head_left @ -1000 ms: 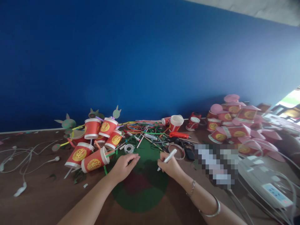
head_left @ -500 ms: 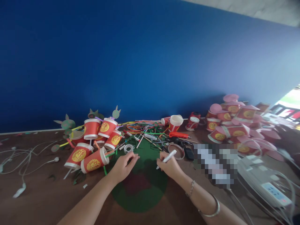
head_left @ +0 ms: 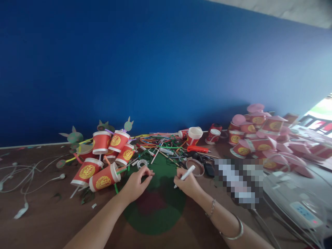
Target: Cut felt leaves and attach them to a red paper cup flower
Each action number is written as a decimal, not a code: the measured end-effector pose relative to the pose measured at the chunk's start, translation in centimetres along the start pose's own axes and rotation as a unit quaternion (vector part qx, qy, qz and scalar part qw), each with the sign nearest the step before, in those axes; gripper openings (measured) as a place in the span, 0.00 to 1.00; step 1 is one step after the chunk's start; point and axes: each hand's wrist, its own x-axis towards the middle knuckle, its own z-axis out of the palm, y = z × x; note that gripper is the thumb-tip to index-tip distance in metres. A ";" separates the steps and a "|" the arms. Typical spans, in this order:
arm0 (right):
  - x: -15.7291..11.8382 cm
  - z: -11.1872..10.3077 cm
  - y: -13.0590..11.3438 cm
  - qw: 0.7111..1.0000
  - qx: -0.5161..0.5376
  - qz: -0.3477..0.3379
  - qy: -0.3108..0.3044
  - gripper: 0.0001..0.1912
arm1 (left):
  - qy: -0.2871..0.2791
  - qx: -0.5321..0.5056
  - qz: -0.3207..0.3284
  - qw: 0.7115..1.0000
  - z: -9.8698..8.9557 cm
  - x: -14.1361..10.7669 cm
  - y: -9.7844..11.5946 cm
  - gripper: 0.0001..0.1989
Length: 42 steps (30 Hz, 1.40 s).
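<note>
A large green paper circle (head_left: 155,221) with a dark reddish patch lies flat on the brown table in front of me. Over its right edge, my right hand (head_left: 187,181) is closed around a white marker (head_left: 188,173), whose tip end points down toward the paper. My left hand (head_left: 137,181) rests at the circle's left edge, its thumb and index finger curved toward each other; whether anything small is between them cannot be made out. A white tape roll (head_left: 142,163) is just behind my left hand. Past my right hand lies a round brown ring (head_left: 195,167).
Red paper cups (head_left: 105,181) with straws pile up at left, near tangled white earphones (head_left: 23,211). Colourful straws (head_left: 155,140) and an orange-red tool (head_left: 198,149) lie behind. Pink-topped cups (head_left: 275,124) and a white power strip (head_left: 303,211) are at right.
Both hands hold almost the same place; the marker has shifted very slightly. At the far right, the dark shape over the cups and table is gone, and that area looks brighter.
</note>
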 end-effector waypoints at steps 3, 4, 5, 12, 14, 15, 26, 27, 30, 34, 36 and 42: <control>-0.1 0.0 0.0 1.000 0.002 0.004 -0.017 0.12 | 0.000 0.001 0.002 1.000 0.0 0.0 -0.1 0.02; -0.1 0.0 0.0 1.000 0.003 0.005 -0.023 0.12 | 0.000 0.001 0.002 1.000 0.0 0.1 -0.1 0.02; -0.1 0.0 0.0 1.000 0.004 0.005 -0.027 0.12 | -0.001 0.000 0.002 1.000 0.1 0.1 -0.2 0.02; -0.2 0.0 0.0 1.000 0.007 0.005 -0.028 0.12 | 0.013 -0.018 -0.005 1.000 0.1 0.1 -0.1 0.06; -0.1 0.0 0.0 1.000 0.013 0.004 -0.017 0.13 | 0.022 -0.019 -0.006 1.000 0.0 0.0 0.0 0.07; -0.1 0.0 0.1 1.000 0.015 0.004 -0.011 0.13 | 0.027 -0.020 -0.007 0.999 -0.1 0.0 0.0 0.07; -0.1 0.0 0.0 0.999 0.025 0.017 -0.018 0.12 | 0.100 -0.042 -0.033 0.994 -0.9 0.4 0.2 0.15; -0.2 0.0 0.0 0.999 0.023 0.017 -0.014 0.12 | 0.104 -0.047 -0.035 0.993 -0.9 0.5 0.1 0.16; -0.2 0.0 0.0 1.000 0.020 0.011 -0.016 0.12 | 0.119 -0.081 -0.036 0.989 -0.9 0.5 -0.3 0.18; -0.3 0.0 0.0 0.999 0.026 0.018 -0.026 0.12 | 0.129 -0.087 -0.049 0.987 -1.0 0.6 -0.4 0.18; -0.3 0.0 -0.1 0.999 0.025 0.016 -0.026 0.12 | 0.130 -0.083 -0.054 0.986 -1.1 0.6 -0.3 0.18; -0.3 -0.1 -0.3 0.999 0.024 0.024 -0.034 0.12 | 0.136 -0.091 -0.054 0.985 -1.2 0.7 -0.3 0.17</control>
